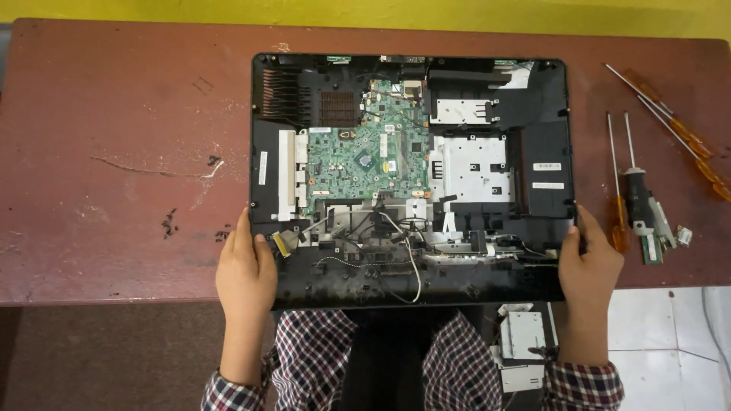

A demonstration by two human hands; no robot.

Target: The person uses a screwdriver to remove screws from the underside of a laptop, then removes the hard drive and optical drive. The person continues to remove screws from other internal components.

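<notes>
Both hands [246, 274] [588, 262] around laptop chassis [411, 175]

A red-brown bench [114, 152] has scratches and dark spots on it. Near its right end lie four screwdrivers [670, 129] with orange handles, and one screwdriver with a black handle [638, 199]. A small green circuit strip [652, 248] lies just beside the black handle. Below the bench's right end sits a grey metal box [522, 335], near the white floor tiles [670, 342].
</notes>
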